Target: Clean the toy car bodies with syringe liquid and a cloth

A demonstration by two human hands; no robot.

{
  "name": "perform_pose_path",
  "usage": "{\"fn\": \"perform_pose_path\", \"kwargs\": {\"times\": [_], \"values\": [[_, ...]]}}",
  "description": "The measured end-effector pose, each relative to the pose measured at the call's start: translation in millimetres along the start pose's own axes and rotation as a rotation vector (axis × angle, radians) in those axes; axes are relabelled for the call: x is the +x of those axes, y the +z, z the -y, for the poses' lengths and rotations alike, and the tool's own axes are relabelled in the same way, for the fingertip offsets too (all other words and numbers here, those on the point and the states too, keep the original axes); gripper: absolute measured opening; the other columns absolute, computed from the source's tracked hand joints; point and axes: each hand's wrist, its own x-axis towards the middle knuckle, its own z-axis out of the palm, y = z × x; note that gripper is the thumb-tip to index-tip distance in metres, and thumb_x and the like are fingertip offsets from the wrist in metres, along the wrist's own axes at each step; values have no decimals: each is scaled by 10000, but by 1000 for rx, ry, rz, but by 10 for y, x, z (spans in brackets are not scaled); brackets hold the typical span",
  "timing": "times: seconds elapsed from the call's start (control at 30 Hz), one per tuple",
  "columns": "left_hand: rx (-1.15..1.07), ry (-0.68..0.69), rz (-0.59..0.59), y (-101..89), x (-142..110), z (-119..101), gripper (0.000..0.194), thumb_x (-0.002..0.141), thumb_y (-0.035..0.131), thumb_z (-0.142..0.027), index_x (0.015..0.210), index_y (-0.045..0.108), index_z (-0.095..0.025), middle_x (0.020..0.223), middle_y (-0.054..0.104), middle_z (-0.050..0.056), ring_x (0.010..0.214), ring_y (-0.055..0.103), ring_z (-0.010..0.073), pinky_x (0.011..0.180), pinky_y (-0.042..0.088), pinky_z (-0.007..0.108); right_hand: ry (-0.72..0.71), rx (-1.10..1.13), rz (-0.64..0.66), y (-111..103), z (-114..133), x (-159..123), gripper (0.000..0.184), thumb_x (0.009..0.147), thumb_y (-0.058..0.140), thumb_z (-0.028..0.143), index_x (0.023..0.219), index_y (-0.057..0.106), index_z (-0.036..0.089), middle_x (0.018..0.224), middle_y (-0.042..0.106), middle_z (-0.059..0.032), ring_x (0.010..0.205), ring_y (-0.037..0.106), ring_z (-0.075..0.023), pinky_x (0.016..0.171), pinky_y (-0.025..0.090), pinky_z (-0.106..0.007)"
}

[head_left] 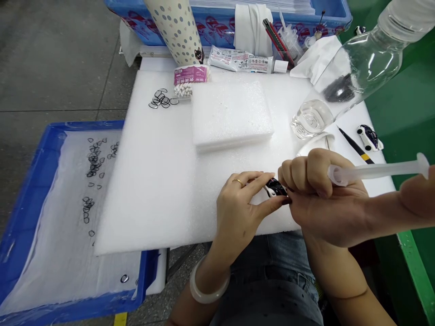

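Car-shaped piece (277,187), one, black and white: near the counter (152,181)'s near edge, right of its middle; resting or lifted, I cannot tell. Left hand (238,203): nearly closed, thumb and fingers pinching the piece. Right hand (326,201): fingers curled tight round a translucent syringe (380,173), thumb stretched toward the plunger's end; I cannot see the tip. Step in hand, as I judge it: syringe work on the held piece. Next move calls for, in my view, a still left pinch, a braced right fist and light, even thumb pressure. Toward the counter's right edge: black pointed tool with yellow band (355,146); second car-shaped piece (369,137); clear bottle (367,63). Beyond the hands: white foam block (233,113). Toward the far edge: cotton swabs (184,88), tube (241,60), dotted cup (178,31); near the far left corner, black rings (163,98). Beside the left edge: blue tray (84,127), lined, bearing further rings (93,163).
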Motion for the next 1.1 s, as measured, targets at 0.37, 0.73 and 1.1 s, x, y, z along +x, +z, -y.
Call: {"fn": "perform_pose_path", "kwargs": {"times": [0.37, 0.73, 1.1], "values": [[19, 30, -28, 25, -13, 38, 440, 821, 701, -572, 1074, 735, -214, 1035, 743, 43, 964, 650, 222, 829, 543, 381, -65, -69, -99, 6, 173, 49, 516, 930, 590, 457, 555, 324, 223, 528, 252, 25, 495, 249, -131, 529, 310, -323], [204, 214, 84, -16, -120, 128, 560, 668, 881, -222, 1160, 616, -261, 1174, 659, 58, 1055, 645, 288, 879, 576, 455, -277, -291, -179, 70, -202, 799, 335, 887, 531, 514, 989, 624, 207, 1091, 663, -40, 1077, 600, -183, 988, 461, -357], [192, 230, 115, -63, -174, 96, 514, 809, 739, -210, 1285, 550, -253, 1355, 564, 117, 1217, 577, 311, 967, 556, 472, 402, -1063, -562, -1156, -166, 159, 229, 772, 566, 344, 631, 655, 188, 606, 640, -38, 614, 554, -180, 683, 400, -342]]}}
